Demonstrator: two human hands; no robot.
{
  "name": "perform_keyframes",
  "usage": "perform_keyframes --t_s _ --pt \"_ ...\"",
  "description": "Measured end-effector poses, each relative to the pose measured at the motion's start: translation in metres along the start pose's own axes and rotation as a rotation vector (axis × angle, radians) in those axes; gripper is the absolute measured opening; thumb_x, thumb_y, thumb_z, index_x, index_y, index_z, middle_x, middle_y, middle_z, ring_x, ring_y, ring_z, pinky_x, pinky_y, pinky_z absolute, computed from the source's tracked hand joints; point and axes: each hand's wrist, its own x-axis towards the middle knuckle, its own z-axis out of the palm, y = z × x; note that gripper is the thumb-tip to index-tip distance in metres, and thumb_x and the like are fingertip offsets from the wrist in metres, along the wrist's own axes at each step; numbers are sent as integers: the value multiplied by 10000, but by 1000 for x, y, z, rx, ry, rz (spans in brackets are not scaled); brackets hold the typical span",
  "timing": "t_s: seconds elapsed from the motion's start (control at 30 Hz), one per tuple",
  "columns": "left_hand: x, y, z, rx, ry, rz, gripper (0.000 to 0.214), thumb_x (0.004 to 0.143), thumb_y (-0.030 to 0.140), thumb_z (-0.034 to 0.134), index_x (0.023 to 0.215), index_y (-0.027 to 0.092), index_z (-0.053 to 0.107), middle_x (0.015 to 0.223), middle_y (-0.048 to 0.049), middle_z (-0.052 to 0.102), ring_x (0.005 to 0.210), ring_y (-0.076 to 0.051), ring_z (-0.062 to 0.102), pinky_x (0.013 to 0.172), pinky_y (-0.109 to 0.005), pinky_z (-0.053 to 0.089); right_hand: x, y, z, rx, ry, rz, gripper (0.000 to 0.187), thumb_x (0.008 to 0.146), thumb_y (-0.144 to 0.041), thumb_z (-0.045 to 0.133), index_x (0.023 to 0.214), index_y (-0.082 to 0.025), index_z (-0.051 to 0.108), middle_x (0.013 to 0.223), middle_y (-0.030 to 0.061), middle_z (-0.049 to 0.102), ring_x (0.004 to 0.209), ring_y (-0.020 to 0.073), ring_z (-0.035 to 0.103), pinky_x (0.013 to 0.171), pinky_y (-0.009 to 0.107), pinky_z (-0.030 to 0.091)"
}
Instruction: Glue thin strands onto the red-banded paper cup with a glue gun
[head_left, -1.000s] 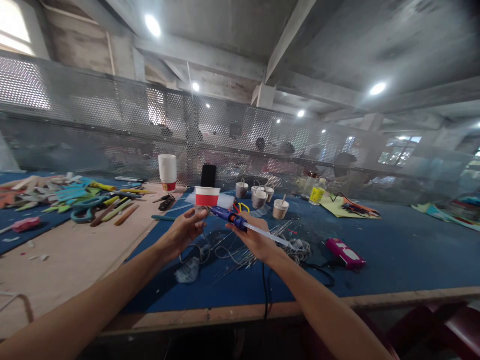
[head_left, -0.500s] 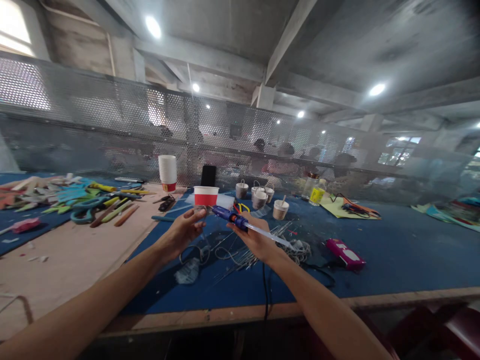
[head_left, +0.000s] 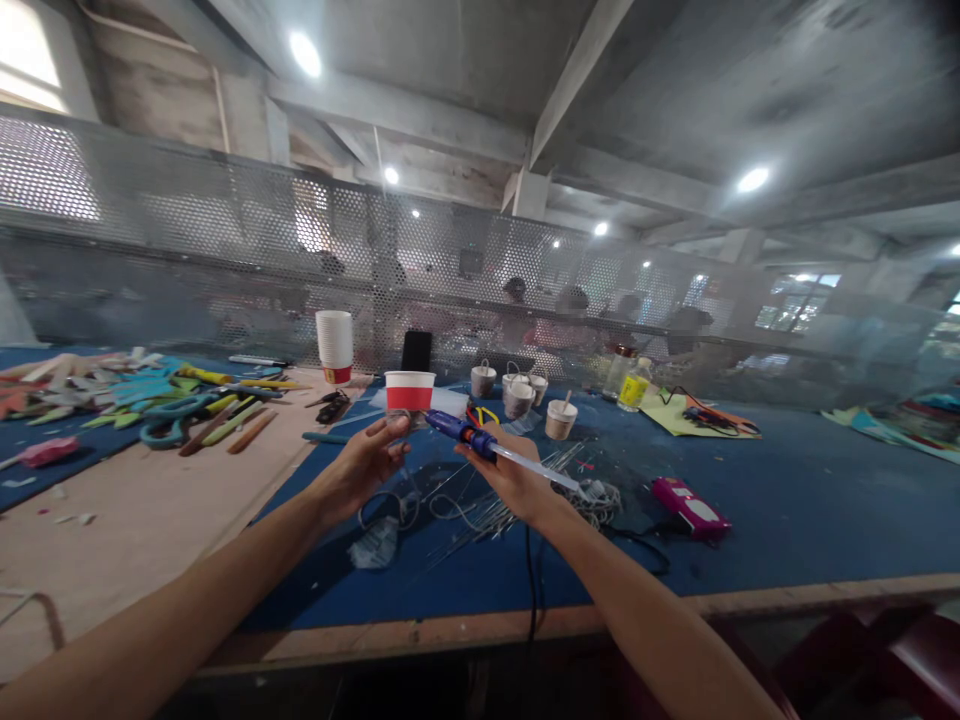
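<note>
My right hand (head_left: 508,470) is closed round a blue glue gun (head_left: 459,431) with a clear glue stick sticking out behind it. The gun's nozzle points left toward my left hand (head_left: 365,462), whose fingertips pinch a small, clear item I cannot make out. Both hands hover over the blue mat (head_left: 787,510), above a tangle of thin wires and metal pins (head_left: 480,510). A red and white paper cup (head_left: 409,389) stands just beyond my fingers.
A stack of white cups (head_left: 334,344), a black phone (head_left: 416,351), small grey buckets (head_left: 517,392), a pink device (head_left: 690,503) and bottles (head_left: 634,383) sit around. Scissors and coloured sticks (head_left: 172,405) lie left. A perforated metal screen (head_left: 225,260) closes the back; people sit behind it.
</note>
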Motion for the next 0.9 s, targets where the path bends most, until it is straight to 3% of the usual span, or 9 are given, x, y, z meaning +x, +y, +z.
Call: perform_keyframes --t_s 0.9 --pt "-1 0 -3 -22 -35 -5 147 827 146 823 965 173 780 859 -38 786 597 -95 679 568 -160 572 2 5 1 -80 33 -19 309 1023 -518 550 912 -233 598 762 27 705 658 203 652 587 254 371"
